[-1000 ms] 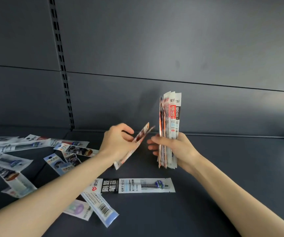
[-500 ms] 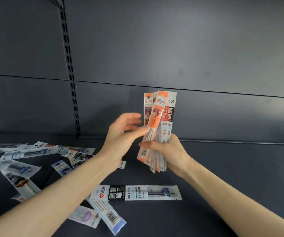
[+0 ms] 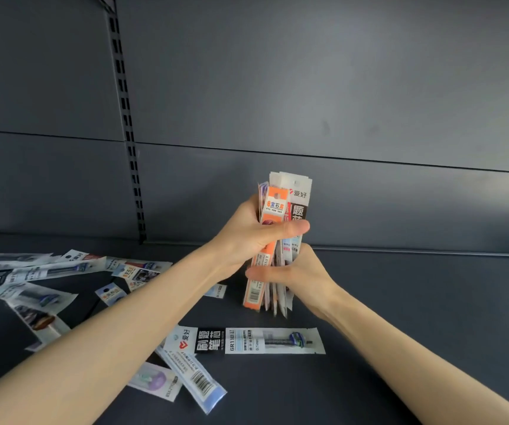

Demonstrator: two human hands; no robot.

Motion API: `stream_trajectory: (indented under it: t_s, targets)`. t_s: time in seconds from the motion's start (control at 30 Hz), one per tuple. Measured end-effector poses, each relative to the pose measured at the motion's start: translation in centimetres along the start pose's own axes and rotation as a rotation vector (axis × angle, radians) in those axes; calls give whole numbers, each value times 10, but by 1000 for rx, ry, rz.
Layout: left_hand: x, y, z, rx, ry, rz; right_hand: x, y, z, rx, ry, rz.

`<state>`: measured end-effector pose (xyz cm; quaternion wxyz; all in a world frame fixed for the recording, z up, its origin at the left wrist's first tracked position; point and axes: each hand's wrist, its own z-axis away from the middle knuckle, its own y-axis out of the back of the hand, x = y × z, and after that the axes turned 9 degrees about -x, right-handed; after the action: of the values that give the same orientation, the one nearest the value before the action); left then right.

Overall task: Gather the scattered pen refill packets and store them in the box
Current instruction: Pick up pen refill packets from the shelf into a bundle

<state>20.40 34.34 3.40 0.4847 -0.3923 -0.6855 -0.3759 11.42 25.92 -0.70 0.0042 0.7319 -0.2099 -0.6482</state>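
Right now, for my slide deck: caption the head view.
Upright bundle of plastic refill packets gripped by left hand and right hand over dark grey shelf strewn with loose packets.

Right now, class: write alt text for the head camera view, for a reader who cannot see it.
Two hands grip an upright stack of pen refill packets: left hand higher, right hand lower. More packets lie scattered on the dark shelf to the left, one long white packet flat in front.
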Motion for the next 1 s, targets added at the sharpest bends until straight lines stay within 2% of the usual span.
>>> stream_trajectory:
  t_s: [0.13,0.37,0.47,0.57,0.67,0.83,1.0]
  targets:
    - [0,2,1,-80,38,-164,-3,-2,2,-34,-11,-13]
    - [14,18,21,-179,41,-218,-16,5,17,-24,-27,-85]
    - [2,34,53,-163,128,-495,-16,6,32,-15,-14,-70]
    - [-8,45,91,-255,310,-780,-17,9,43,-8,-37,-66]
    - [-12,43,116,-321,413,-943,-16,10,51,-84,-73,-43]
    - [-11,34,118,-290,425,-960,-16,9,58,-192,-93,31]
    - [5,34,110,-215,342,-804,-21,9,57,-291,-105,40]
